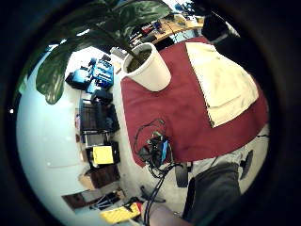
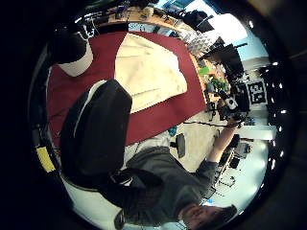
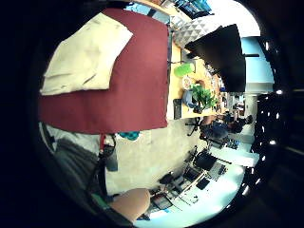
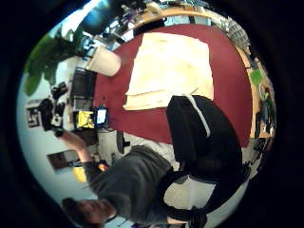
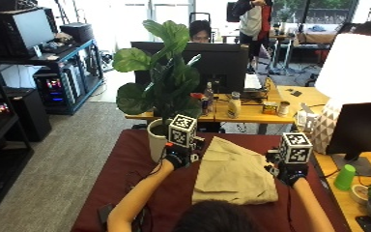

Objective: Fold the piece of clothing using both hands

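The cream garment [image 5: 235,175] lies folded on the red table [image 5: 131,164] between my raised hands. My left hand [image 5: 176,157] and right hand [image 5: 292,172] hover beside it holding nothing; whether either grip is apart or together, I cannot tell.

A potted plant [image 5: 165,92] stands on the red tablecloth [image 5: 121,174], seemingly near its corner.

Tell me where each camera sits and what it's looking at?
Outside view: above and behind the head, facing the red table, both hands, left and right.
Left little-finger: the plant pot, the cream clothing.
Left thumb: clothing, a gloved thumb.
Right little-finger: clothing, table.
Right thumb: clothing, a gloved thumb.
All five share the clothing.
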The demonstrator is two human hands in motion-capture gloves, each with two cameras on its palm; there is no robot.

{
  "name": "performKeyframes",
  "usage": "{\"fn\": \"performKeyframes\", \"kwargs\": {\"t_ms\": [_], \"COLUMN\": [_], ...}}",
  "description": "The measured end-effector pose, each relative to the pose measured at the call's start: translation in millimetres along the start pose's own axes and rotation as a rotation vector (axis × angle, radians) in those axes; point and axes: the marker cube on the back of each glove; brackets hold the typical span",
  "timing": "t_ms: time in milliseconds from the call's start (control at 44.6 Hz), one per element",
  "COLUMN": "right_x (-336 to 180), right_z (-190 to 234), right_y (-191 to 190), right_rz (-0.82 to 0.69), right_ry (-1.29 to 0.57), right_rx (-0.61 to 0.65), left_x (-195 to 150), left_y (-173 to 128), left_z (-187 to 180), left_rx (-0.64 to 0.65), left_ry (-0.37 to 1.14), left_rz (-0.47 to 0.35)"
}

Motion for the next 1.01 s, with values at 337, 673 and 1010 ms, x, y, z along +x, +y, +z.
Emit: {"fn": "performKeyframes", "kwargs": {"t_ms": [337,673,1010], "right_x": [1.6,0.4,3.3], "right_z": [1.0,6.0,9.1], "right_y": [-2.1,-12.0,1.6], "right_rz": [-0.008,-0.012,-0.008], "right_ry": [-0.014,-0.011,0.009], "right_rx": [-0.008,-0.027,-0.045], "left_x": [-6.0,-14.3,-10.8], "left_y": [3.7,-2.4,-2.4], "left_z": [4.2,12.8,22.1], "left_rx": [-0.013,-0.036,-0.052], "left_ry": [0.008,0.054,0.055], "left_rz": [-0.020,-0.041,-0.033]}}
